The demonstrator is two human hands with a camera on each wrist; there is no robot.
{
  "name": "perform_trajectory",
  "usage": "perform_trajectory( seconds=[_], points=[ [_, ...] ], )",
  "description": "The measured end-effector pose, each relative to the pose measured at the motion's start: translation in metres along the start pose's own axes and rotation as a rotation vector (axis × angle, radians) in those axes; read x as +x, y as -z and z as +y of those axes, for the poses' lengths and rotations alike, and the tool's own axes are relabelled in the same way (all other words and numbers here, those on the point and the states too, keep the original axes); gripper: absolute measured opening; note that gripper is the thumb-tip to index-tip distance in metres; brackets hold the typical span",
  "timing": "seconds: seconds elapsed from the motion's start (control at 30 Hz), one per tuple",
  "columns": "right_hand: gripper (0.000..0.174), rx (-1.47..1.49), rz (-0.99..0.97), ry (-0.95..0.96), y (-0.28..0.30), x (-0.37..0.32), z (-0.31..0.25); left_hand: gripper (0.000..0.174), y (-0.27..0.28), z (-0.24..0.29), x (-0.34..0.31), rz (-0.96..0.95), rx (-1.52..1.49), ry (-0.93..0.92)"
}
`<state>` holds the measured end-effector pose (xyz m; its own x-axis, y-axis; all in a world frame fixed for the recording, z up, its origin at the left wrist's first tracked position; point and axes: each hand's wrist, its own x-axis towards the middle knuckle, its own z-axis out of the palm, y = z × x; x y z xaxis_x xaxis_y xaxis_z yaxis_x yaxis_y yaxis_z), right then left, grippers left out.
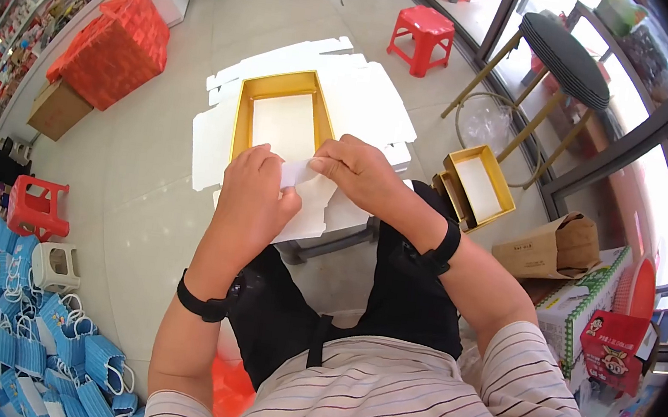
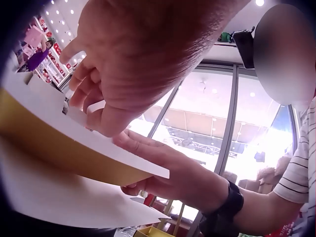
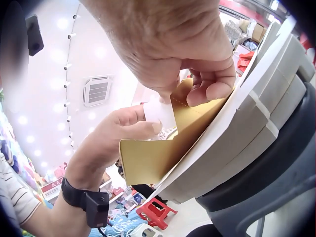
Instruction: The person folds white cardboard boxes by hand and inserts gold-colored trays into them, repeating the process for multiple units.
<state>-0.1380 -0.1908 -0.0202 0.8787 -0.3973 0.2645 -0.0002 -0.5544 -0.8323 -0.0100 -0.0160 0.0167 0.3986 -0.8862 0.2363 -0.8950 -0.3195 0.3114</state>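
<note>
A cardboard box [image 1: 327, 116], gold on its walls with a pale bottom, lies on a stack of flat white cardboard pieces [image 1: 213, 139]. At its near end, a white flap [image 1: 296, 175] spans the space between both hands. My left hand [image 1: 256, 195] pinches the left part of this flap, thumb toward me. With curled fingers, my right hand [image 1: 359, 174] grips the right end, at the near right corner of the box. The right wrist view shows a gold panel [image 3: 148, 160] with a dotted crease line under the right fingers. Part of the near wall is hidden behind the hands.
Gold boxes [image 1: 482, 189] stand on the floor at right, near a paper bag [image 1: 550, 247]. A black-topped stool [image 1: 565, 58] and a red stool [image 1: 421, 40] are farther off. Blue striped bags [image 1: 42, 348] cover the floor at lower left, beside another red stool [image 1: 38, 206].
</note>
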Motion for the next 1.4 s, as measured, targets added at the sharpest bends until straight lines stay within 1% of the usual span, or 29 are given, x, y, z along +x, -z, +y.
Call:
perform_trajectory(
  seconds=[0.03,0.1,0.17,0.2,0.23,0.27,0.33,0.37,0.43,0.47,0.53,0.57,0.63,0.67,0.73,0.77,0.8,0.87,0.9,0.97,1.0,1.07,1.13,1.17,1.2,1.27,1.3,1.33,1.4],
  points=[
    [0.023,0.002,-0.011,-0.031,0.002,0.001,-0.001,0.029,0.003,-0.001,0.001,0.001,0.004,0.004],
    [0.023,0.019,-0.038,-0.070,0.002,0.000,0.000,0.026,0.009,-0.004,0.002,-0.086,-0.050,0.039],
    [0.029,0.012,-0.008,0.024,-0.001,0.000,0.004,0.023,0.018,-0.009,0.003,-0.151,-0.105,0.055],
    [0.029,0.032,-0.020,0.016,-0.003,0.000,0.004,0.021,0.023,-0.010,0.004,-0.202,-0.165,0.053],
    [0.026,0.058,-0.017,-0.017,-0.001,0.001,0.003,0.017,0.028,-0.010,0.004,-0.236,-0.159,0.038],
    [0.023,0.079,-0.012,-0.051,0.001,0.001,0.001,0.017,0.027,-0.011,-0.002,-0.245,-0.157,0.048],
    [0.024,0.091,-0.018,-0.056,0.003,0.001,0.001,0.015,0.026,-0.011,-0.007,-0.103,-0.083,-0.041],
    [0.025,0.065,-0.022,-0.071,0.003,0.001,0.002,0.015,0.032,-0.011,-0.011,-0.103,-0.082,-0.040],
    [0.025,0.043,-0.023,-0.091,0.004,0.001,0.003,0.012,0.060,-0.008,-0.022,-0.057,-0.326,-0.077],
    [0.025,0.055,-0.024,-0.083,0.005,0.000,0.003,0.012,0.067,-0.019,-0.024,-0.062,-0.327,-0.076],
    [0.025,0.068,-0.026,-0.075,0.005,0.000,0.005,0.011,0.082,-0.041,-0.025,0.067,-0.326,0.100],
    [0.028,0.071,-0.024,-0.073,0.004,0.000,0.005,0.011,0.080,-0.045,-0.025,0.066,-0.322,0.104],
    [0.031,0.074,-0.029,-0.063,0.004,0.002,0.005,0.014,0.068,-0.055,-0.024,0.260,-0.152,0.129],
    [0.032,0.070,-0.024,-0.063,0.005,0.002,0.005,0.014,0.062,-0.057,-0.026,0.259,-0.150,0.132],
    [0.032,0.066,-0.020,-0.068,0.005,0.001,0.005,0.016,0.051,-0.047,-0.026,0.233,-0.001,-0.160],
    [0.032,0.050,-0.008,-0.069,0.005,0.001,0.005,0.016,0.047,-0.038,-0.030,0.208,-0.045,-0.226],
    [0.031,0.035,-0.001,-0.071,0.005,0.000,0.005,0.016,0.040,-0.028,-0.031,0.205,-0.050,-0.225],
    [0.031,0.019,0.018,-0.055,0.002,-0.001,0.003,0.019,0.027,-0.010,-0.031,0.029,0.010,-0.319],
    [0.031,0.009,0.042,-0.037,0.001,0.000,0.002,0.019,0.017,-0.004,-0.031,0.032,0.012,-0.314],
    [0.030,-0.037,0.047,-0.020,-0.003,0.001,0.005,0.024,-0.005,0.003,-0.028,0.128,0.209,-0.307],
    [0.030,-0.084,0.053,-0.009,-0.004,0.000,0.006,0.024,-0.003,0.011,-0.026,0.127,0.209,-0.308],
    [0.027,-0.076,0.041,-0.004,-0.003,0.001,0.009,0.035,0.019,0.033,-0.021,-0.457,-0.110,-0.169],
    [0.024,-0.065,0.032,-0.012,-0.001,-0.001,0.012,0.040,0.052,0.053,-0.040,-0.755,-1.106,-0.162],
    [0.025,-0.067,0.020,-0.003,-0.001,-0.001,0.012,0.040,0.058,0.051,-0.042,-0.786,-1.212,-0.391],
    [0.025,-0.069,0.009,0.012,0.000,0.002,0.012,0.040,0.066,0.047,-0.041,-0.782,-1.210,-0.388],
    [0.025,-0.060,0.005,0.019,0.001,0.003,0.011,0.035,0.081,0.038,-0.042,-0.519,-0.884,-0.193],
    [0.025,-0.055,0.003,0.019,0.001,0.003,0.011,0.032,0.078,0.031,-0.042,-0.324,-0.788,-0.052],
    [0.025,-0.052,0.006,0.017,0.000,0.003,0.012,0.031,0.072,0.018,-0.037,-0.136,-0.541,-0.002],
    [0.025,-0.073,0.037,0.044,-0.003,0.003,0.015,0.035,0.060,0.001,-0.032,-0.035,-0.130,-0.187]
  ],
)
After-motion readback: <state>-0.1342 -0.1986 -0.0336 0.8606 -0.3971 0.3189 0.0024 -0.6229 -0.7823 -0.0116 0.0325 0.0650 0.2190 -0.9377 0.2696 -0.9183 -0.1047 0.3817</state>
